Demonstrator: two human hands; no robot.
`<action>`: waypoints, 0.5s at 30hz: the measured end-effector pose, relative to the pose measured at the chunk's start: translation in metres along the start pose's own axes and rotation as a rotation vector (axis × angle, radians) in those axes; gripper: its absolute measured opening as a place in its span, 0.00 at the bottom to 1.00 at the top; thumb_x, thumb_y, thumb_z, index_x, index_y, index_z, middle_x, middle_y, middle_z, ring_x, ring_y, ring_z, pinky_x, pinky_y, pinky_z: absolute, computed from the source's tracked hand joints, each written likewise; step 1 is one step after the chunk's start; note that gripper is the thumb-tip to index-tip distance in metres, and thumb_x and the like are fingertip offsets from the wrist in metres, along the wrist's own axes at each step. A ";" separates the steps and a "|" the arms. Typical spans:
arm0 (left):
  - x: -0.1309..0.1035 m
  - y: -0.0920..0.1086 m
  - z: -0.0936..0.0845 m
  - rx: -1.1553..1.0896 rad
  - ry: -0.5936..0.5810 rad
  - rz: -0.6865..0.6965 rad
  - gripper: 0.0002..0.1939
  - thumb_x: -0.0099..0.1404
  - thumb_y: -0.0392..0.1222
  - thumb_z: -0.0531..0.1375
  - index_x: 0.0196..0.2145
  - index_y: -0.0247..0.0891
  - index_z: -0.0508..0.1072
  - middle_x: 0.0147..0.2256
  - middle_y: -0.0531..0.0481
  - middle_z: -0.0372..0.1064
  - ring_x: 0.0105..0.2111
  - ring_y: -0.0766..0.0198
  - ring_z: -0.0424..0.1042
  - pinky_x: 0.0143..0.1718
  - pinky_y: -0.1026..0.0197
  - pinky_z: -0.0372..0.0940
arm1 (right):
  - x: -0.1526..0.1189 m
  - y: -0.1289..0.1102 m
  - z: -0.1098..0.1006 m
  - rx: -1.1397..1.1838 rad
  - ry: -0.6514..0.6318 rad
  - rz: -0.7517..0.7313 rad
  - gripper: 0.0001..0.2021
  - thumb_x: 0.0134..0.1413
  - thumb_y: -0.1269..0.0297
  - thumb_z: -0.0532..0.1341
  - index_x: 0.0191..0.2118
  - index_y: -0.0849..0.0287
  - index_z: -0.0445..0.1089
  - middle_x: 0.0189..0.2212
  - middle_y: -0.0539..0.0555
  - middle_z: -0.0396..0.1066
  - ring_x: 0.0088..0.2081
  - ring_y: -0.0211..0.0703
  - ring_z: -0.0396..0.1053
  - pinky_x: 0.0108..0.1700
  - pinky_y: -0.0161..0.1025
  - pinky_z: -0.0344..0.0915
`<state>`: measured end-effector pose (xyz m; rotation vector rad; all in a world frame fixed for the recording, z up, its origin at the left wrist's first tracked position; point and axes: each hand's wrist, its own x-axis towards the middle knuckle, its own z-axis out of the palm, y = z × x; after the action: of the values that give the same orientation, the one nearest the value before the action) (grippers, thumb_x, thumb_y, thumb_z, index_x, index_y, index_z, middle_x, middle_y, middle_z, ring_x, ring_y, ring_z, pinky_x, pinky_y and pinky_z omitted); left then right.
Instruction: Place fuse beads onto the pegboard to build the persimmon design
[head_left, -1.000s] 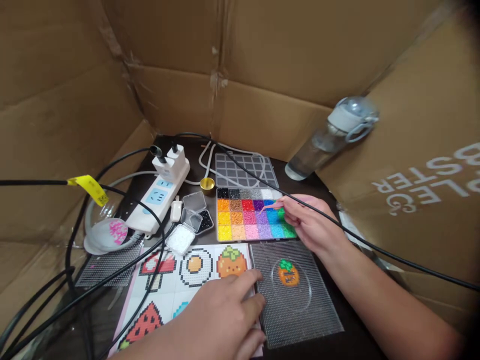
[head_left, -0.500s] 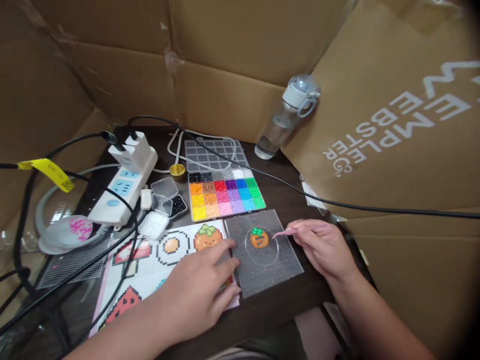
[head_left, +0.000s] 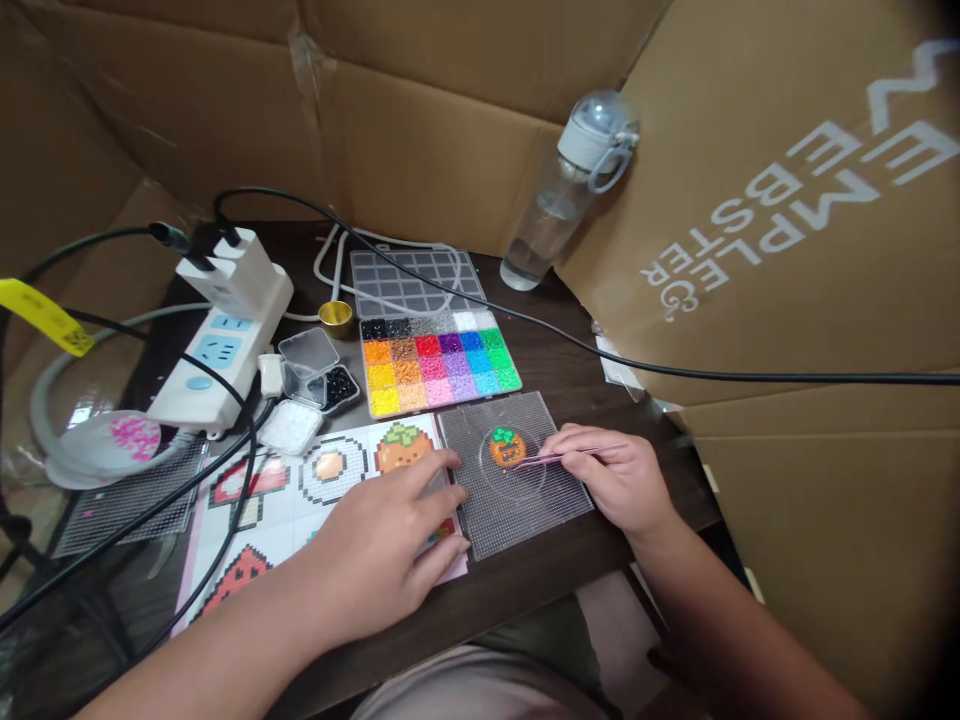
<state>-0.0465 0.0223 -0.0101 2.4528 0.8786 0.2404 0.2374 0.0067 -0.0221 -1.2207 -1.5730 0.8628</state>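
Observation:
Pink tweezers point(head_left: 576, 453) are pinched in my right hand point(head_left: 619, 475), their tips at the lower edge of an orange bead figure with a green top point(head_left: 508, 447). That figure sits on a clear pegboard point(head_left: 487, 525), inside a round outline. Whether the tips hold a bead is too small to tell. My left hand point(head_left: 390, 535) lies with fingers spread over the pattern sheet point(head_left: 292, 530), fingertips at the pegboard's left edge. Printed pixel pictures show on the sheet, partly covered by that hand. Behind the pegboard lies a sorted bead box point(head_left: 439, 365), its compartments full of coloured beads.
Small boxes of black beads point(head_left: 339, 388) and white beads point(head_left: 291, 428) stand left of the bead box. A white power strip point(head_left: 217, 360) with black cables point(head_left: 555, 352) crosses the table. A water bottle point(head_left: 551, 200) stands at the back, with cardboard walls point(head_left: 810, 270) around.
My right hand has moved left over the pegboard, bringing the tweezer tips to the bead figure. My left hand stays on the sheet. The whole view has shifted slightly.

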 end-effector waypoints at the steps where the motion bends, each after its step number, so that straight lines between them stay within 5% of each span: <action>1: 0.000 0.000 0.001 0.003 0.003 0.003 0.15 0.70 0.42 0.54 0.51 0.40 0.72 0.60 0.42 0.61 0.48 0.50 0.73 0.45 0.47 0.72 | 0.000 -0.001 0.001 -0.009 -0.018 -0.022 0.06 0.56 0.68 0.65 0.33 0.54 0.81 0.30 0.55 0.80 0.33 0.45 0.77 0.39 0.41 0.73; 15: 0.000 -0.001 0.003 0.016 0.018 0.013 0.15 0.70 0.42 0.54 0.51 0.40 0.72 0.60 0.42 0.61 0.49 0.49 0.73 0.46 0.46 0.72 | 0.002 -0.003 0.004 -0.056 -0.095 -0.054 0.08 0.55 0.72 0.65 0.35 0.54 0.81 0.31 0.54 0.80 0.33 0.44 0.77 0.38 0.39 0.73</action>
<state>-0.0464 0.0219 -0.0129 2.4753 0.8748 0.2611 0.2327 0.0080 -0.0198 -1.1860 -1.7090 0.8580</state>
